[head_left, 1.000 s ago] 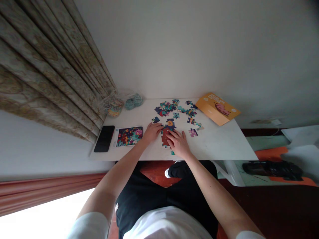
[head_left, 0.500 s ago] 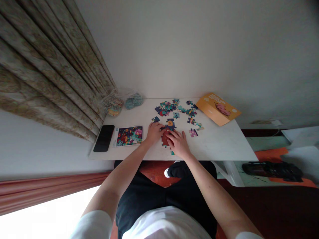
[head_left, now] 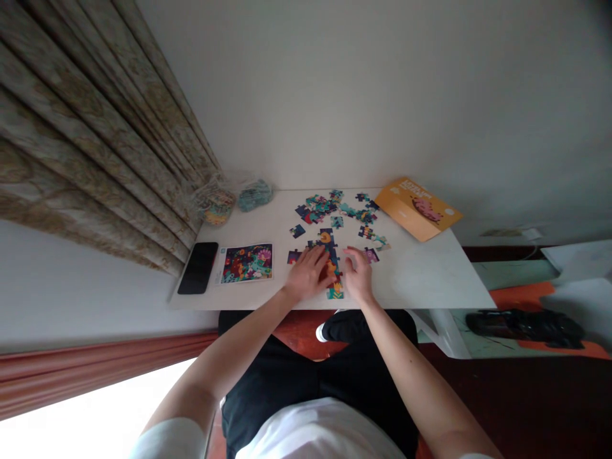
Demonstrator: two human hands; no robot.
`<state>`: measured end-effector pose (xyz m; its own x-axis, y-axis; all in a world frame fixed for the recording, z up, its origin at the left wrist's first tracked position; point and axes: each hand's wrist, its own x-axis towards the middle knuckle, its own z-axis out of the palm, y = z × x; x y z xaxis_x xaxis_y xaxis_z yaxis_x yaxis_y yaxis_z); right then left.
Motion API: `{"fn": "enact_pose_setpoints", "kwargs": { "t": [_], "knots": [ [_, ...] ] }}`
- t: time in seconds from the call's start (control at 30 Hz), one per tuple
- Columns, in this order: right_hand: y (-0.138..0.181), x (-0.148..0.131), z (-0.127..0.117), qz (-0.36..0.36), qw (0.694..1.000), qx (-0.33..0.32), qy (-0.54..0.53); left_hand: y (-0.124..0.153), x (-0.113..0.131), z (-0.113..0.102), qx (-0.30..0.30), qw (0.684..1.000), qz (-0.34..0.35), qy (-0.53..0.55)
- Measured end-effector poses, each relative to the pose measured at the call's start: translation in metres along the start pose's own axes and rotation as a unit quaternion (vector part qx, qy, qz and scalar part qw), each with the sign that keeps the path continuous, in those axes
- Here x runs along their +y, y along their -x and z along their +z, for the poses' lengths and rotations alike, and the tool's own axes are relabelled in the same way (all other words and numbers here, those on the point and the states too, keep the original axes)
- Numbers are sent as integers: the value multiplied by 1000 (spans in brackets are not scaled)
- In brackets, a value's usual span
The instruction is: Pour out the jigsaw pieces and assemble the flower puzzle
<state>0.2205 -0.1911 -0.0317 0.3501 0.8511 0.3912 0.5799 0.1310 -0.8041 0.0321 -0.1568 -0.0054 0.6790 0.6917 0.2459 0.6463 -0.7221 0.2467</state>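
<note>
Head view: hands (head_left: 308,274) (head_left: 357,275) perhaps on jigsaw (head_left: 333,271)

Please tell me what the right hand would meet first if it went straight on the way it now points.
Probably the strip of joined jigsaw pieces just left of the right hand, though depth is hard to judge.

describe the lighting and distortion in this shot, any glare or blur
In the head view, wide-angle distortion makes the curtain slant; the bright area at lower left blows out to white; the white table shows faint shadows; the left hand and right hand look fairly sharp, but the small jigsaw pieces lose fine detail
</note>
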Motion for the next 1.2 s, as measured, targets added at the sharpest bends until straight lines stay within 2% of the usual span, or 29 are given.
{"fn": "enact_pose_setpoints", "kwargs": {
  "t": [0.1,0.2,0.4,0.63,0.8,0.9,1.2],
  "knots": [
    [0,-1,-1,9,1000,11,-11,11,16,10,-30,999,7,-17],
    [0,-2,-1,8,1000,5,-19,13,20,15,-39,999,-1,-29],
    [0,-3,-2,4,1000,20,-3,10,25,9,-30,999,6,-14],
    [-1,-1,-1,21,999,19,-41,-3,44,11,17,997,-74,-31],
    [0,3,-1,64,994,24,-82,-15,40,27,5,995,-98,-28],
    [0,2,-1,57,994,24,-92,-17,37,31,-6,994,-102,-35],
    [2,-3,-3,28,997,-7,-70,-20,52,15,-61,987,-117,-91]
  ]
}}
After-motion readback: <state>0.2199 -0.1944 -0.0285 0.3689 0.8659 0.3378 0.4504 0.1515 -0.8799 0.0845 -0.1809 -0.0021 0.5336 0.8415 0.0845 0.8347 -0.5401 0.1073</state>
